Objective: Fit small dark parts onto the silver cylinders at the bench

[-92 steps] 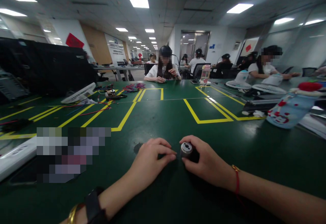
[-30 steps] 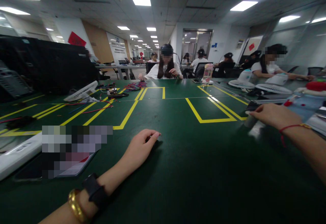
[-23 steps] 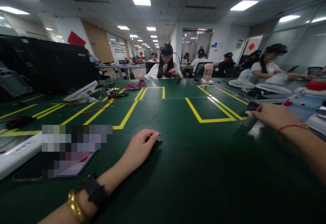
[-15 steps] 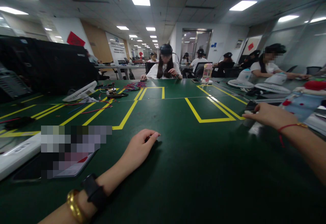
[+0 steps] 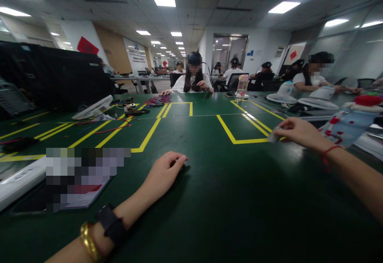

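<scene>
My left hand (image 5: 166,172) rests on the green table (image 5: 227,199), its fingers curled under and the thumb close to the index finger; nothing shows in its grasp, though the palm side is hidden. A black watch band (image 5: 111,224) and a gold bangle (image 5: 89,242) circle that wrist. Out to the right, my right hand (image 5: 296,131) pinches a small pale grey piece (image 5: 273,136) between thumb and fingers, just over the corner of a yellow tape outline (image 5: 248,141). The piece is too blurred to name. A red string bracelet (image 5: 327,155) is on the right wrist.
Left of my left hand lie a phone (image 5: 89,199) and a white power strip (image 5: 20,183). Small white fans (image 5: 92,108), wires and a black case (image 5: 54,77) stand farther left. A light blue bag (image 5: 350,123) is beside my right forearm. A person (image 5: 194,77) sits opposite.
My right hand has moved left with the small pale piece, from beside the dark item at the right toward the taped corner. My left hand has stayed in place.
</scene>
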Demonstrator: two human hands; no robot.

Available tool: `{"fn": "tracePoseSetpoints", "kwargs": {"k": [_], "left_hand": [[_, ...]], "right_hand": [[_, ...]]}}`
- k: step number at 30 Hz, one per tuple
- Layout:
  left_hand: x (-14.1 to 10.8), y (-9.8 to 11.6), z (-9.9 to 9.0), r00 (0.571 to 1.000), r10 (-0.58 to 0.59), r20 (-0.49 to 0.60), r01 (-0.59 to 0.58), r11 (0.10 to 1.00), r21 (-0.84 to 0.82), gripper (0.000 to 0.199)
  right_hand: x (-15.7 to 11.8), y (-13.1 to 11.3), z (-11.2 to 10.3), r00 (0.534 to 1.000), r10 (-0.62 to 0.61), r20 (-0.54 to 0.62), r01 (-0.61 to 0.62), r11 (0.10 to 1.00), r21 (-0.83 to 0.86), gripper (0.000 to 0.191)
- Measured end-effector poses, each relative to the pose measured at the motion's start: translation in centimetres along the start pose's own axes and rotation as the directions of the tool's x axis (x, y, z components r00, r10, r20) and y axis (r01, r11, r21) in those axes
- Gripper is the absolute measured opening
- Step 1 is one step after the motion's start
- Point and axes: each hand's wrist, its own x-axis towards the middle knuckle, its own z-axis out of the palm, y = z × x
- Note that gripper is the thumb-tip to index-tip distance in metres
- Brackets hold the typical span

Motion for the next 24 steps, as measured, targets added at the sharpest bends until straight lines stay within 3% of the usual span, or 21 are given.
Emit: {"fn": "tracePoseSetpoints", "kwargs": {"k": [4, 6, 9, 12, 18, 21, 24], "left_hand": [[0.0, 0.0, 0.0, 1.0, -0.002, 0.008, 0.003, 1.0, -0.002, 0.039], [0.0, -0.1, 0.0, 1.0, 0.001, 0.01, -0.001, 1.0, 0.001, 0.039], [0.0, -0.4, 0.1, 1.0, 0.015, 0.002, -0.015, 1.0, 0.006, 0.038], [0.0, -0.4, 0.2, 0.999, 0.03, -0.019, -0.03, 1.0, 0.008, 0.036], [-1.1, 2.8, 0.5, 0.977, 0.21, -0.028, -0.211, 0.975, -0.068, 0.025], [-1.7, 5.3, 1.1, 0.951, 0.307, 0.035, -0.304, 0.949, -0.082, 0.02], [-1.8, 6.5, 1.4, 0.957, 0.291, 0.003, -0.288, 0.949, -0.127, 0.016]], "right_hand": [[-4.9, -7.1, 2.1, 0.961, -0.26, 0.095, 0.216, 0.919, 0.331, 0.045], [-8.1, -10.5, 3.2, 0.901, -0.409, 0.144, 0.293, 0.82, 0.491, 0.04], [-12.1, -13.7, 4.6, 0.79, -0.583, 0.188, 0.391, 0.716, 0.579, 0.033], [-14.2, -14.6, 5.6, 0.73, -0.641, 0.238, 0.396, 0.68, 0.618, 0.032], [-14.6, -14.0, 6.8, 0.744, -0.591, 0.311, 0.245, 0.675, 0.697, 0.055], [-14.5, -14.0, 7.1, 0.711, -0.611, 0.348, 0.174, 0.632, 0.755, 0.047], [-14.5, -14.2, 7.2, 0.698, -0.616, 0.364, 0.137, 0.614, 0.777, 0.039]]}}
